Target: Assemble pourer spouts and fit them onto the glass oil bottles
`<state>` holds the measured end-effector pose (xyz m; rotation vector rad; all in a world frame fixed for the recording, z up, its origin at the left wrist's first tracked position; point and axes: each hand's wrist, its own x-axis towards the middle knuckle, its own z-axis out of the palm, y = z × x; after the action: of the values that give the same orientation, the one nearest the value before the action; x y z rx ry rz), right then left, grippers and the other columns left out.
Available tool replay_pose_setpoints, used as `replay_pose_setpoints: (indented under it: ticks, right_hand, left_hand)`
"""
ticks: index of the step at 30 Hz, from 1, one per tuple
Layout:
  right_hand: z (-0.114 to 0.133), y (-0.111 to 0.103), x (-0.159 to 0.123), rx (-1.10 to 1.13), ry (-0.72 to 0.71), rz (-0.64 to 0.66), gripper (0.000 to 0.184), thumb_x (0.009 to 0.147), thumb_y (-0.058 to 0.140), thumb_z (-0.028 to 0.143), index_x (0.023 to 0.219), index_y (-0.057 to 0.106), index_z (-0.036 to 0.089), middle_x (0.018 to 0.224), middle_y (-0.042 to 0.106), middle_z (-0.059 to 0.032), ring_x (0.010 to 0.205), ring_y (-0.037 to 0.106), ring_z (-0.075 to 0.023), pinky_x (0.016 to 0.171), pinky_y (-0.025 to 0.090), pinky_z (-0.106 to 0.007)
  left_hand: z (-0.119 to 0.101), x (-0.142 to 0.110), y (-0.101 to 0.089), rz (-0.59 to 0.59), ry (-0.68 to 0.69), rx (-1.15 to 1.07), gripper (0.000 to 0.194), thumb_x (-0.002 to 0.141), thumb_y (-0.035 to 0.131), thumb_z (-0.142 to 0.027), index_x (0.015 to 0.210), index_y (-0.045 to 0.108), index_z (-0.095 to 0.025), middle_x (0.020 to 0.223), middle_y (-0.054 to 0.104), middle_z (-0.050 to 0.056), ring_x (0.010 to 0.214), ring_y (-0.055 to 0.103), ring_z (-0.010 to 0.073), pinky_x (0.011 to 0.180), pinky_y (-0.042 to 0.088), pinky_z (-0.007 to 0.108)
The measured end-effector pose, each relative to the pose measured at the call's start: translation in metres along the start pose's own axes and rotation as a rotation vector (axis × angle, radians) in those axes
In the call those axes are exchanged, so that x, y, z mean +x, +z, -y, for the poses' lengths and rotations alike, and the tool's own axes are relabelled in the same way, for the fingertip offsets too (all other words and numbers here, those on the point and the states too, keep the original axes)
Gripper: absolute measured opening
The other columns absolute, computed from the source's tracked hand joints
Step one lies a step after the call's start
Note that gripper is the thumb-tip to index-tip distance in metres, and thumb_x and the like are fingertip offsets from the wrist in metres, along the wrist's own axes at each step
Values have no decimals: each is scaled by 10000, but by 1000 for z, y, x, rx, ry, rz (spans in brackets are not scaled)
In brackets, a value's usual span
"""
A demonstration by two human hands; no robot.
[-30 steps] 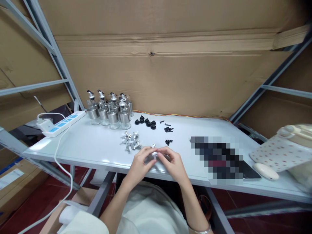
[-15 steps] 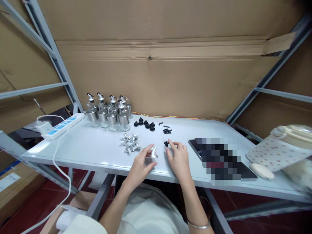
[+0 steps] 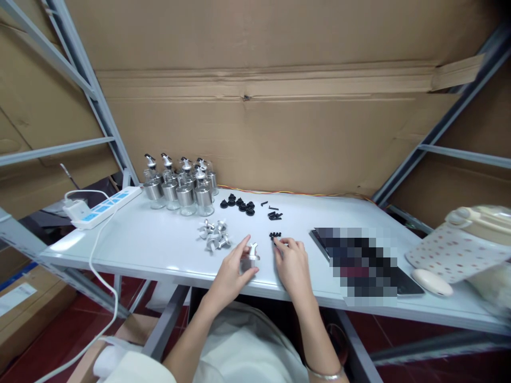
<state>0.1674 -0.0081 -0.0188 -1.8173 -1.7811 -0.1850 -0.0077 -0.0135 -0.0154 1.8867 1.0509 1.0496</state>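
Observation:
My left hand (image 3: 233, 268) curls around a silver pourer top (image 3: 252, 256) near the table's front edge, thumb in front and fingers behind. The pourer's spout points up. My right hand (image 3: 293, 263) is closed in a pinch at a small group of tiny black parts (image 3: 275, 234). A dark bit shows at its fingertips, too small to make out clearly. Left of my left hand lies a pile of loose silver pourer tops (image 3: 215, 234). Farther back are several black stoppers (image 3: 239, 204) and some short black sticks (image 3: 274, 216).
Glass bottles with steel bands and pourers (image 3: 186, 197) stand at the back left. A white power strip (image 3: 107, 207) lies at the left edge. On the right are a dark tablet with a blurred screen (image 3: 319, 242), a cream oval case (image 3: 432, 282) and a dotted container (image 3: 439, 252).
The tiny black parts have gone from a clump to more of a row. My right fingertips have drawn together at their near side. My left hand stays around the pourer top.

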Motion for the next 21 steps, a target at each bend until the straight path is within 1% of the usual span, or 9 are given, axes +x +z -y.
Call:
replay_pose_setpoints:
  ticks: [3,6,9,11,14,18,21]
  right_hand:
    - [-1,1,0,63,-2,-8,280,858,499,104,1040,711,116,946,672,-125,869,530,-276,781,444,-373]
    - [-3,1,1,151,32,11,249,841,506,88,939,732,123,886,683,-108,850,578,-259,798,450,-362]
    - [-4,0,1,230,54,43,233,835,506,88,891,728,131,874,684,-92,842,615,-238,802,453,-344]
    - [-3,-1,1,269,44,64,231,832,498,85,871,719,140,872,682,-82,828,627,-222,791,452,-328]
    - [8,-2,3,279,2,93,228,818,489,71,815,699,161,835,676,-68,808,629,-210,759,438,-311]
    - [31,0,5,266,-68,135,200,793,494,56,766,656,171,792,659,-67,787,612,-206,709,419,-293]
    - [37,1,5,319,-63,130,147,783,504,85,736,608,177,766,645,-67,746,597,-203,683,417,-295]
  left_hand:
    - [-2,0,-1,11,17,23,643,785,609,-174,1389,390,-189,1154,589,95,1060,557,206,987,406,354]
    - [-5,0,-2,30,40,27,591,788,600,-165,1355,436,-197,1144,597,86,1053,555,202,973,415,340]
    - [-8,-1,-2,44,49,26,563,788,594,-154,1331,456,-209,1143,596,77,1045,552,197,965,416,331]
    - [-9,-2,-2,53,49,27,545,781,593,-142,1307,471,-213,1141,594,72,1042,550,194,959,418,324]
    - [-10,-2,-1,55,40,31,509,762,599,-117,1252,494,-208,1132,594,66,1029,553,191,947,420,319]
    - [-9,-2,0,20,28,30,469,737,624,-110,1181,493,-188,1100,594,68,1012,561,197,925,428,322]
    - [-8,-2,0,12,10,22,466,739,636,-128,1174,475,-176,1081,593,74,998,570,204,914,435,330]
